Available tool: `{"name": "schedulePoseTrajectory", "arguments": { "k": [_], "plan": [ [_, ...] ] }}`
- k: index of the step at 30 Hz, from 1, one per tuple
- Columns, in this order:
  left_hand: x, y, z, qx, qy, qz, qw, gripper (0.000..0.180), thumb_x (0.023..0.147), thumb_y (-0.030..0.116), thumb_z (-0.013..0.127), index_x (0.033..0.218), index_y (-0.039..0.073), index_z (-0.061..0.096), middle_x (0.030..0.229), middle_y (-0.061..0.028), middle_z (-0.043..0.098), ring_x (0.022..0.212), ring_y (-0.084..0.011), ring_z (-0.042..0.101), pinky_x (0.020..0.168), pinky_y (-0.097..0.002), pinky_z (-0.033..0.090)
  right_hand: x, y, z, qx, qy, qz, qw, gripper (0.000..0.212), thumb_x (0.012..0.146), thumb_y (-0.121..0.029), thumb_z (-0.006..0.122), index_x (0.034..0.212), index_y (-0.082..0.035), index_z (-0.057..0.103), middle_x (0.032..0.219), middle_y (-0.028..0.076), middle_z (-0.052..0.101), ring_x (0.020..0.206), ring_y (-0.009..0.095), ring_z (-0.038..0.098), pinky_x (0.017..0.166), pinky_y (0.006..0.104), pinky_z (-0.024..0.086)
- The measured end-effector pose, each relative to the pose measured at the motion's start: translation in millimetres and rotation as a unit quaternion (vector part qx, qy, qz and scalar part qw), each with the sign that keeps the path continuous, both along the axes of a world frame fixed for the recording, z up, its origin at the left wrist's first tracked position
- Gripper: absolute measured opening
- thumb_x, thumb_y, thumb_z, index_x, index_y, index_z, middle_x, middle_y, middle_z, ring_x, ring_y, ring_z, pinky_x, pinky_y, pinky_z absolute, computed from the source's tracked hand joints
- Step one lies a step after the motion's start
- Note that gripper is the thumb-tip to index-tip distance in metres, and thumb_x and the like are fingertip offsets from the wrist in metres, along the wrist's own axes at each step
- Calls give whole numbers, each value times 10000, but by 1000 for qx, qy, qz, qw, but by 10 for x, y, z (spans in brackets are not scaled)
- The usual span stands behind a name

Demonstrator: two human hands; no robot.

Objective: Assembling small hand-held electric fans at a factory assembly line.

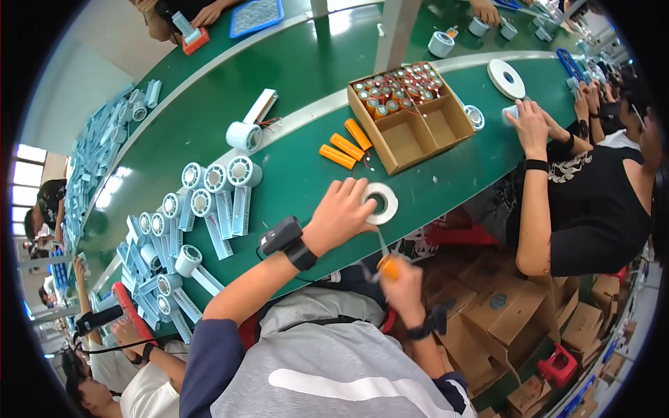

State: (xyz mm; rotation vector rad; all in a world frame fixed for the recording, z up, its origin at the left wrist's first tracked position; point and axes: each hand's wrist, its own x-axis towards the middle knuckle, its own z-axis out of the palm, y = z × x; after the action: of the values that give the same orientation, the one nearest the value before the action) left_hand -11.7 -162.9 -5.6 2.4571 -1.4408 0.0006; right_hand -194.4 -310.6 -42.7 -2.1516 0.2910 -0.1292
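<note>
My left hand [339,214] grips the left edge of a white roll of tape [390,203] lying on the green table, its fingers bent over the rim. A narrow pale strip runs from the roll down toward my right hand [406,287], which is smeared by motion just off the table's near edge. An orange cylindrical battery [388,267] sticks out of the right hand's closed fingers. Beyond the roll lie several loose orange batteries [345,147]. Beside them a cardboard box [412,167] holds upright wired batteries in its far compartments.
To the left, several pale-blue handheld fan bodies [202,202] lie in a spread, and one fan with an opened handle [244,136] lies farther back. A co-worker's hand [527,125] is at the right, near another white roll [506,79]. Cardboard cartons [505,306] stand below.
</note>
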Motion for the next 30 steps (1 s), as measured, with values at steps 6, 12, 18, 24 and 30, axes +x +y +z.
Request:
{"name": "schedulePoseTrajectory", "arguments": {
  "k": [6, 12, 18, 24, 30],
  "plan": [
    [-148, 519, -29, -11, 9, 63, 998, 469, 666, 348, 846, 1029, 137, 637, 1241, -146, 545, 1059, -310, 548, 866, -421, 433, -74, -122, 304, 147, -51, 67, 986, 263, 903, -59, 634, 1159, -40, 581, 897, 97, 645, 712, 183, 621, 621, 316, 499],
    [-422, 1011, -19, -251, 61, 229, 939, 391, 610, 125, 886, 925, 55, 664, 1288, -169, 527, 1031, -312, 578, 853, -408, 481, 372, -569, 350, 502, 31, 17, 864, 519, 1027, -139, 514, 1502, -131, 305, 1022, 131, 626, 771, 116, 601, 710, 246, 519],
    [-584, 1219, -348, -350, 167, 312, 867, 402, 627, 58, 876, 972, 51, 669, 1311, -178, 516, 1000, -306, 605, 806, -396, 517, 843, 23, 726, 615, 57, -16, 786, 557, 1016, -131, 534, 1515, -92, 288, 1134, 180, 613, 778, 139, 631, 715, 271, 560],
    [-546, 1208, -307, -351, 161, 272, 881, 398, 617, -8, 822, 973, 14, 647, 1315, -168, 516, 907, -278, 613, 795, -362, 521, 994, 91, 546, 523, 38, 61, 849, 543, 998, -129, 584, 1471, -52, 329, 1199, 177, 603, 785, 178, 628, 752, 318, 560],
    [-563, 1268, -327, -374, 194, 269, 866, 403, 615, -11, 829, 972, 15, 644, 1331, -168, 505, 907, -280, 618, 800, -372, 523, 1189, -71, 157, -34, -24, 78, 996, 345, 1004, -133, 593, 1315, -22, 491, 1050, 90, 573, 795, 162, 577, 684, 280, 469]
  ]
}}
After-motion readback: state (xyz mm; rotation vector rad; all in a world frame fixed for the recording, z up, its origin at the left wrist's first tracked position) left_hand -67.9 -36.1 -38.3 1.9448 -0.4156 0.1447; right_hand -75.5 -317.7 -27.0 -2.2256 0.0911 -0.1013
